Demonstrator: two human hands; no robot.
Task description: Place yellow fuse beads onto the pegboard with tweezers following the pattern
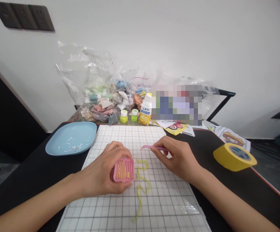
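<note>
My left hand [106, 170] is wrapped round a small pink ridged tray [124, 170], tilted toward me, with yellow beads lined up in its grooves. Between the fingers of my right hand [176, 154] is a pair of pink tweezers [149, 147], its bent tip pointing left just above the board. Whether the tip grips a bead is too small to tell. Under both hands lies a white gridded board [169, 199]. A wavy line of yellow-green beads [140, 180] runs down it, right of the pink tray.
A blue plate [58, 137] with scattered white bits sits at left. Behind the board stand two small jars [124, 117] of green beads, a yellow-white bottle [145, 111] and clear bags [101, 103] of beads. A yellow tape roll [235, 157] and printed papers [231, 138] lie at right.
</note>
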